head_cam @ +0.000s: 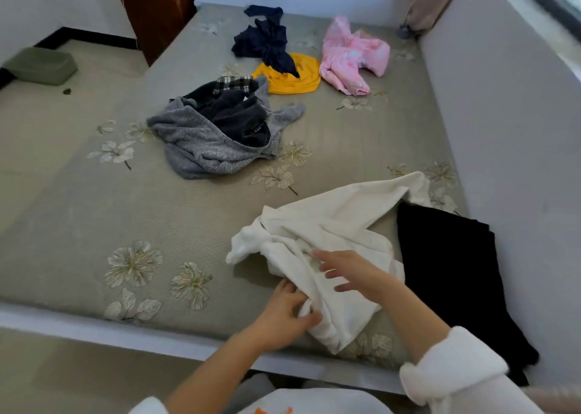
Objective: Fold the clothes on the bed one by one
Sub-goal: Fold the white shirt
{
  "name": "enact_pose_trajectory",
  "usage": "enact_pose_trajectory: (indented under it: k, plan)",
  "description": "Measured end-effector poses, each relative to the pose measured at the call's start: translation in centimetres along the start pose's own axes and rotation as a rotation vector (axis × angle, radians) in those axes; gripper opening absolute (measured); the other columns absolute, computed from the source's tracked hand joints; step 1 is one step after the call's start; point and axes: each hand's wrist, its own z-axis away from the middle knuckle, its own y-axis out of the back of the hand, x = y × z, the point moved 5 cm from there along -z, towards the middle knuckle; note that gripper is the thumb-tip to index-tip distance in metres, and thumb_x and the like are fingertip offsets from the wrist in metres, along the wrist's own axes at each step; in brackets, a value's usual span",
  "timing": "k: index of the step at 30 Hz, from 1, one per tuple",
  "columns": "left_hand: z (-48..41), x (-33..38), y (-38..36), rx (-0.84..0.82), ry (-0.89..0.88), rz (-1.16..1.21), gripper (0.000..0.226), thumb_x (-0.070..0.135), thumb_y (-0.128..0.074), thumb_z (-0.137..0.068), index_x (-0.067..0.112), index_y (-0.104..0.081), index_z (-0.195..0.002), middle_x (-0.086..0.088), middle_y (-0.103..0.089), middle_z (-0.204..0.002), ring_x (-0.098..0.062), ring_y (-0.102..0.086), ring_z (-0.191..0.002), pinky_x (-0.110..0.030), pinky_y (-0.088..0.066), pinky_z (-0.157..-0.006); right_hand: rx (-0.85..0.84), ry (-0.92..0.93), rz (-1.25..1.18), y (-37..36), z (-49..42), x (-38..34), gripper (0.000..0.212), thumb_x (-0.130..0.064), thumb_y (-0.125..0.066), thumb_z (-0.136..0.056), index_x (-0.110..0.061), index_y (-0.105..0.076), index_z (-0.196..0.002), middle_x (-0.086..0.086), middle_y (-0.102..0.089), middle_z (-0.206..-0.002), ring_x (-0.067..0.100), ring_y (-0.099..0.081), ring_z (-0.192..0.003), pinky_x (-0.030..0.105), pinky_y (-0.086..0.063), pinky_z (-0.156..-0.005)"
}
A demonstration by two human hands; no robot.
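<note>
White fleecy garment at six-o'clock edge of olive floral mattress; my left hand pinches it, right hand splayed.

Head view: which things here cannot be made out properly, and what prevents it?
All in the head view:
White garment: bunched, partly under the left hand, so its type is unclear.
Right hand: motion blur; contact with the garment cannot be told.
Yellow garment: partly covered by the navy garment.
Black garment: too dark for folds; near end behind the right sleeve.
Things on the wooden cabinet: cut off by the top edge.
</note>
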Motion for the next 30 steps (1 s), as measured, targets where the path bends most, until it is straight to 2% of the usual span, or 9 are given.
enact_pose_trajectory:
  k: [2, 5, 7, 11, 14, 19, 23, 26, 30]
  plan:
    - [0.0, 1.0, -0.9, -0.04, -0.083, -0.036, 0.034, 0.042, -0.057, -0.087, 0.02, -0.067, -0.111, 0.01, -0.03, -0.148, -0.007, -0.016, -0.14, -0.028, -0.024, -0.112, -0.018, 0.051, 0.147, -1.9, -1.0, -0.5, 0.059, -0.06, -0.071, -0.07, -0.016, -0.063, -0.108, -0.005, -0.061, -0.103, 0.012, -0.057, -0.097, 0.024, -0.046, -0.073]
    - [0.0, 1.8, -1.8, -0.109, -0.154, -0.027, 0.032, 0.031, -0.058, -0.091, 0.022, -0.063, -0.121, 0.019, -0.018, -0.152, -0.002, -0.004, -0.144, -0.007, -0.015, -0.107, 0.153, 0.188, 0.343, -2.5, -2.5, -0.8, 0.02, -0.021, -0.067, -0.078, -0.011, -0.054, -0.065, 0.001, -0.046, -0.061, 0.012, -0.043, -0.06, 0.024, -0.034, -0.055]
    - [0.3, 1.4, -2.2, -0.198, -0.098, 0.018, 0.038, 0.022, -0.057, -0.093, 0.027, -0.057, -0.13, 0.024, -0.01, -0.153, 0.007, -0.002, -0.139, 0.007, -0.012, -0.095, 0.253, 0.229, 0.3, -1.7, -2.8, -0.9, 0.034, -0.009, -0.057, -0.085, -0.015, -0.04, -0.056, 0.0, -0.036, -0.055, 0.012, -0.034, -0.054, 0.026, -0.028, -0.051]
    - [0.2, -1.3, -0.3, -0.137, 0.174, 0.11, 0.037, 0.013, -0.05, -0.094, 0.031, -0.059, -0.125, 0.018, -0.038, -0.144, -0.003, -0.046, -0.114, -0.016, -0.041, -0.089, 0.29, 0.185, 0.028, 1.6, -2.0, -1.6, 0.038, -0.008, -0.049, -0.094, -0.017, -0.038, -0.058, 0.001, -0.036, -0.059, 0.013, -0.035, -0.058, 0.025, -0.031, -0.054]
    - [-0.8, -3.4, 2.4, 0.06, 0.355, 0.082, 0.047, 0.016, -0.048, -0.096, 0.019, -0.04, -0.143, -0.002, -0.04, -0.148, -0.002, -0.05, -0.093, -0.018, -0.046, -0.076, 0.157, 0.153, -0.24, 3.1, -0.3, -3.4, 0.03, -0.004, -0.048, -0.091, -0.012, -0.05, -0.062, 0.007, -0.05, -0.063, 0.02, -0.049, -0.062, 0.03, -0.04, -0.065]
    - [-3.9, -1.3, 2.9, -0.043, 0.273, 0.271, 0.069, 0.01, -0.048, -0.096, 0.025, -0.011, -0.153, 0.001, -0.022, -0.157, -0.02, -0.031, -0.14, -0.025, -0.036, -0.099, -0.148, 0.199, -0.57, 4.6, 5.1, -8.5, 0.014, -0.01, -0.055, -0.082, -0.003, -0.066, -0.077, 0.014, -0.064, -0.076, 0.025, -0.062, -0.07, 0.035, -0.048, -0.073]
    - [-6.9, 0.6, 4.2, 0.102, 0.12, 0.348, 0.102, 0.011, -0.063, -0.086, 0.03, 0.013, -0.15, 0.006, -0.014, -0.154, -0.021, -0.017, -0.144, -0.017, -0.043, -0.098, -0.302, 0.345, -0.379, 6.1, 10.0, -12.3, 0.041, -0.017, -0.072, -0.07, 0.008, -0.059, -0.1, 0.017, -0.065, -0.081, 0.025, -0.065, -0.071, 0.03, -0.053, -0.063]
    - [-9.1, 1.3, 6.1, 0.203, 0.053, 0.207, 0.099, 0.035, -0.073, -0.077, 0.027, -0.009, -0.151, 0.004, -0.024, -0.149, -0.018, -0.024, -0.139, -0.038, -0.032, -0.11, -0.224, 0.485, -0.124, 7.6, 13.1, -14.1, 0.043, 0.003, -0.07, -0.057, 0.005, -0.063, -0.099, 0.016, -0.065, -0.081, 0.024, -0.065, -0.068, 0.029, -0.053, -0.058]
    - [-9.8, 3.3, 7.2, 0.102, 0.03, 0.218, 0.017, 0.026, -0.048, -0.097, 0.023, -0.062, -0.107, 0.0, -0.064, -0.105, -0.021, -0.06, -0.103, -0.039, -0.048, -0.087, 0.0, 0.649, -0.072, 10.7, 16.2, -15.9, 0.023, 0.009, -0.059, -0.054, -0.006, -0.064, -0.072, 0.009, -0.061, -0.065, 0.018, -0.059, -0.057, 0.022, -0.047, -0.051]
